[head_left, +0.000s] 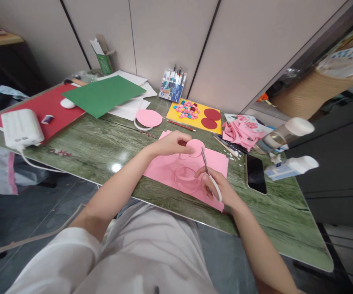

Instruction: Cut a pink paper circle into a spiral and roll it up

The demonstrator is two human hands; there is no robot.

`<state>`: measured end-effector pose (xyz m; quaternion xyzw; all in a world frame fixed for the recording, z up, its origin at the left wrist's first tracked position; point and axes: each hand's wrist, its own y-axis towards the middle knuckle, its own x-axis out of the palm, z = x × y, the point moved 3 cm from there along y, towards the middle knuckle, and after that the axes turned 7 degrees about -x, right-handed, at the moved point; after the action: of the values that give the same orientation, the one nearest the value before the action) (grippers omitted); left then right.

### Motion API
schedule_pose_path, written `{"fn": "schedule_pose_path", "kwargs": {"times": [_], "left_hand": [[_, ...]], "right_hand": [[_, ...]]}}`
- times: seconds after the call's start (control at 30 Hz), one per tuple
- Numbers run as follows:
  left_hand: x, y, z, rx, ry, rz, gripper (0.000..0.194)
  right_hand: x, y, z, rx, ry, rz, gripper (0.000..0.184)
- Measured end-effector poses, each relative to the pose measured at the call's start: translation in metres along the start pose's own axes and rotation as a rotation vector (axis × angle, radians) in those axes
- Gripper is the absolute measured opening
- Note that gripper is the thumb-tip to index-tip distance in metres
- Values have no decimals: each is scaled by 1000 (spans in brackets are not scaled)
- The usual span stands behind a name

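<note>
Between the thumb and fingers of my left hand point(174, 143) is a small pink paper circle point(195, 147), held up over the table. My right hand point(214, 185) grips white-handled scissors point(216, 188), their blades at the circle's right edge. Below both hands lie sheets of pink paper point(160, 167). A clear round ring or tape roll point(186, 179) rests on that paper, just left of my right fingers. Farther back, a larger pink paper disc point(149, 118) lies partly over a white ring point(141, 125).
Yellow paper point(176, 114) bears pompoms and red circles point(209, 118). Pink scraps point(242, 132), a phone point(256, 173) and two bottles point(292, 167) stand or lie to the right. Green paper point(104, 96), red paper point(54, 122) and a power bank point(22, 127) are left. Markers point(173, 83) stand behind.
</note>
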<state>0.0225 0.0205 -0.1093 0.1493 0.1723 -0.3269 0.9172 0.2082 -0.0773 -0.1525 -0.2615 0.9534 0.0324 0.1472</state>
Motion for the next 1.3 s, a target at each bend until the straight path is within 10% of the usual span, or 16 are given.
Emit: {"fn": "schedule_pose_path", "kwargs": {"times": [1.3], "left_hand": [[-5, -2, -1, -31, 74, -67, 38]], "right_hand": [[0, 0, -4, 54, -22, -24, 25]]}}
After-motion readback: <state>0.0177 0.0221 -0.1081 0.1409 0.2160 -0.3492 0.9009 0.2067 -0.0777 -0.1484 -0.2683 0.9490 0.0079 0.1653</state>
